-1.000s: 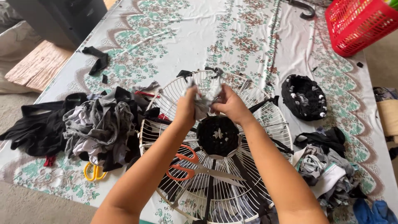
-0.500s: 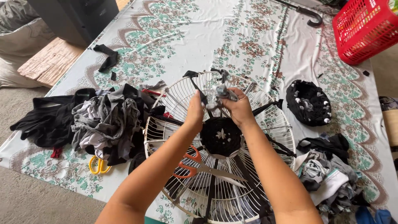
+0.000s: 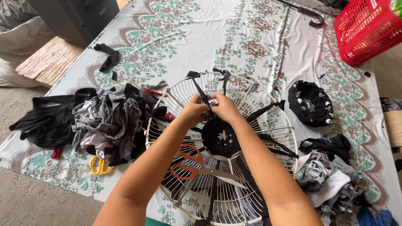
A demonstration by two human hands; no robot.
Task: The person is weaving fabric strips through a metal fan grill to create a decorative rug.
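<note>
Near the left edge of the floral sheet (image 3: pixel 251 33) lies our heap of black and grey fabric scraps (image 3: pixel 96 121), with yellow-handled scissors (image 3: pixel 99 165) half tucked under it, close for reaching. The white wire fan guard (image 3: pixel 234 167) lies flat mid-sheet, orange-handled scissors (image 3: pixel 193 161) resting on its wires. Over its woven black centre (image 3: pixel 221 138), our left hand (image 3: pixel 191 112) and right hand (image 3: pixel 225 108) both pinch 1 fabric strip (image 3: pixel 210 102) closed-fingered, thumbs nearly touching. A round black mat (image 3: pixel 310 103) and red basket (image 3: pixel 368 31) sit right.

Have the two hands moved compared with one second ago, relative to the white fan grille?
Yes. Both hands, left hand and right hand, came slightly inward from the rim of the fan grille toward its black centre.
</note>
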